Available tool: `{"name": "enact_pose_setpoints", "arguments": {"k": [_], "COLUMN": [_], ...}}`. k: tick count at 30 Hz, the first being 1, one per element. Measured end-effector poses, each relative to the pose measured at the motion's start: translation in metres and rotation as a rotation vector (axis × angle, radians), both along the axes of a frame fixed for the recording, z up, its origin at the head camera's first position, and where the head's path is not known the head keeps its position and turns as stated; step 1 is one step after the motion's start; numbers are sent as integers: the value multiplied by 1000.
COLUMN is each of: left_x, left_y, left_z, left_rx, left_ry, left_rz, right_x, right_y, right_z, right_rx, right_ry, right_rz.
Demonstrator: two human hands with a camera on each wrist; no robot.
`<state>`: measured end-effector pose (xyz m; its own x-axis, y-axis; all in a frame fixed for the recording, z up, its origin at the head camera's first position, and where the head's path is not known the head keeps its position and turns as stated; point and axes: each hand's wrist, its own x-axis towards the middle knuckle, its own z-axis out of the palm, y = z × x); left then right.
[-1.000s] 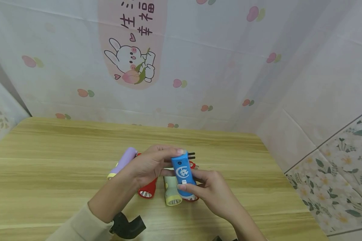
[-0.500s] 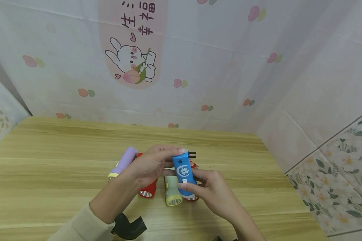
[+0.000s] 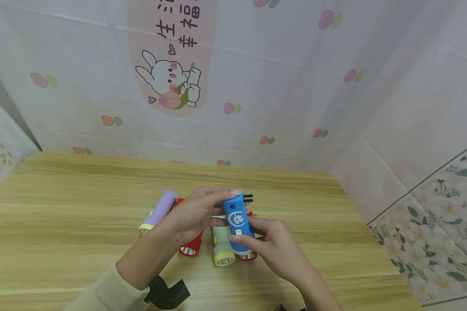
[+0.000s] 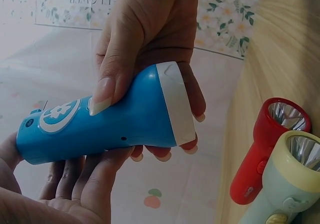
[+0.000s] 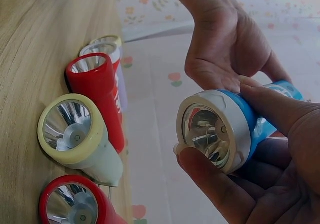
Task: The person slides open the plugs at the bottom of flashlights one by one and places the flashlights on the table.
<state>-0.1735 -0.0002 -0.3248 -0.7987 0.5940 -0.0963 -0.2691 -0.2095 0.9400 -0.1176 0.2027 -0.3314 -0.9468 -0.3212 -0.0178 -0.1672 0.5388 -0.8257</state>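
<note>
A blue flashlight [image 3: 236, 218] with a pale rim is held up above the other flashlights. Its lens [image 5: 207, 134] shows in the right wrist view. Two dark prongs [image 3: 248, 198] stick out sideways from the tail end. My left hand [image 3: 192, 214] holds that tail, thumb on the end and fingers underneath, as the left wrist view shows. Around the wider head end, my right hand [image 3: 274, 244] grips the body, with its thumb on the front by the small white switch. A pale green flashlight [image 3: 219, 246] with a yellow rim lies just below and behind.
On the wooden table [image 3: 81, 185] lie a purple flashlight [image 3: 163, 207], a red flashlight [image 3: 190, 245] and another red one [image 3: 247, 255], partly covered by the blue one. A white-rimmed flashlight [image 5: 105, 48] shows at the side. A patterned cloth [image 3: 276, 86] hangs behind.
The blue flashlight has shifted very slightly up and to the right, with both hands keeping their hold. The flashlights on the table have not moved.
</note>
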Motion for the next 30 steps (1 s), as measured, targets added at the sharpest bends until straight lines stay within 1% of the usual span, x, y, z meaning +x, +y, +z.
{"name": "enact_pose_setpoints", "arguments": {"k": [8, 15, 19, 30], "left_x": [0, 0, 0, 0], "left_y": [1, 1, 1, 5], "left_z": [0, -1, -1, -2], "left_rx": [11, 3, -6, -17], "left_ry": [-11, 36, 46, 34], "left_rz": [7, -15, -8, 16], "right_x": [-1, -2, -3, -2], "right_y": [1, 3, 4, 5], "right_z": [-1, -2, -2, 0], "right_rx": [-10, -57, -66, -32], "right_ry": [3, 10, 1, 0], "right_rz": [-25, -13, -8, -12]}}
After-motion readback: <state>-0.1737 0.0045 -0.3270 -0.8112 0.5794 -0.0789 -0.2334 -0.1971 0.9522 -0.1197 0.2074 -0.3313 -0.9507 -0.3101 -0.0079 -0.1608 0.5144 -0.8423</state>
